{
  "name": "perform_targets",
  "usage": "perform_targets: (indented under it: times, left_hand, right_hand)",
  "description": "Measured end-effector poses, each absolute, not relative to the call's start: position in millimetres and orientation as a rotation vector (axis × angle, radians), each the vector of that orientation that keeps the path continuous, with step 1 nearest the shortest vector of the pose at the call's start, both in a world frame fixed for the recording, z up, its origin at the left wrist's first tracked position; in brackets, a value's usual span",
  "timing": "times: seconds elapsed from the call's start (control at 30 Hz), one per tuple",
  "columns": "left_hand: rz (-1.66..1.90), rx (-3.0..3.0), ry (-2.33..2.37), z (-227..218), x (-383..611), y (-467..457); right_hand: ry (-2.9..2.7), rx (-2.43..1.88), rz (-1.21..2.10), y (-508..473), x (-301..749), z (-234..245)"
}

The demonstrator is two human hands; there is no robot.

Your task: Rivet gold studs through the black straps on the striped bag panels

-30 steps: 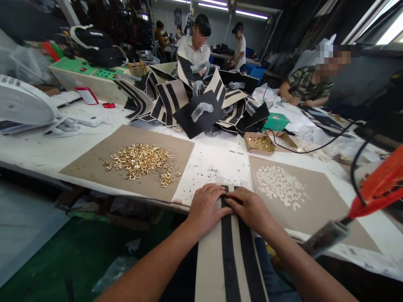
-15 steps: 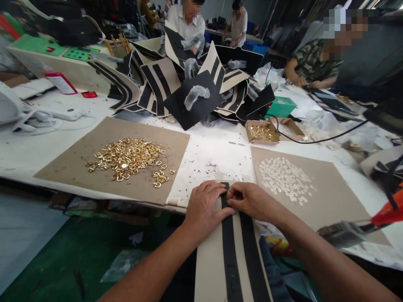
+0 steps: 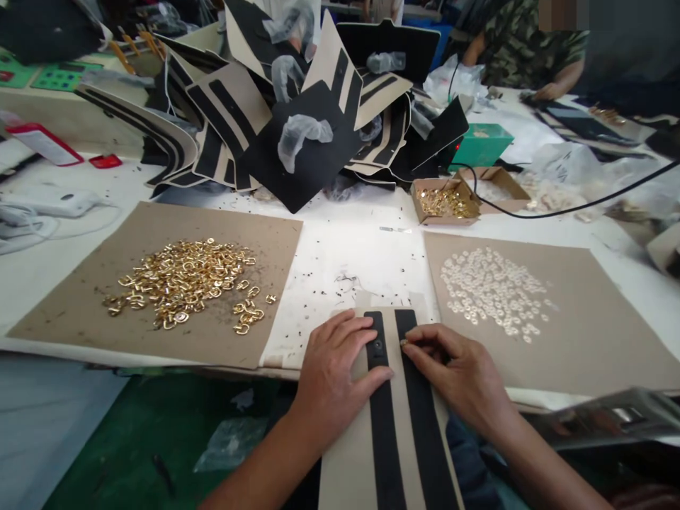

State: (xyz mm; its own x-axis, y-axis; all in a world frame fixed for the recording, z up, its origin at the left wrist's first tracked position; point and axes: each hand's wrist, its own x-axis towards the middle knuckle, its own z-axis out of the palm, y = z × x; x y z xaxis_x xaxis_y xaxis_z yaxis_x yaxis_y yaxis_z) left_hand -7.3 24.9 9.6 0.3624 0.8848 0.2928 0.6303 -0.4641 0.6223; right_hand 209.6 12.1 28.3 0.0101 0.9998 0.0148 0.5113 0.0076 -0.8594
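A beige panel [image 3: 345, 453] with two black strips stands out from the table edge toward me. My left hand [image 3: 334, 375] lies on its left side, fingers and thumb spread around a black patch [image 3: 376, 338] at the far end of the left strip. A small round stud or hole shows in that patch. Over the right strip [image 3: 419, 411], my right hand [image 3: 460, 368] is closed in a pinch. A tiny pale glint shows at its fingertips, too small to name.
Gold metal fittings [image 3: 185, 276] lie heaped on a brown sheet at left, small whitish rings [image 3: 491, 290] on another at right. Beyond are a box of gold pieces [image 3: 446, 202], a green box [image 3: 481, 145] and piled striped panels [image 3: 234, 120]. A co-worker in camouflage [image 3: 531, 49] sits far right.
My right hand has moved from the black patch to the right strip, uncovering the round spot in the patch. My left hand stays on the panel. The view has tilted down.
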Motion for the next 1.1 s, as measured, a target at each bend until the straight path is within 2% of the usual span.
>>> perform_targets:
  times: [0.27, 0.6, 0.73, 0.9, 1.1]
  left_hand:
    - [0.82, 2.239, 1.33, 15, -9, 25]
    - [0.554, 2.167, 1.586, 34, -19, 44]
    - [0.581, 1.747, 1.599, 50, -15, 41]
    - [0.857, 1.086, 1.395, 42, 5, -11]
    - [0.727, 0.974, 1.298, 20, 20, -57]
  right_hand:
    - [-1.771, -1.29, 0.741, 14, 212, 18]
    - [-1.861, -1.282, 0.65, 12, 214, 11]
    - [-1.873, -1.263, 0.536, 1, 214, 13]
    - [-1.984, -1.042, 0.572, -30, 215, 18]
    - [-1.991, -1.034, 0.589, -51, 216, 6]
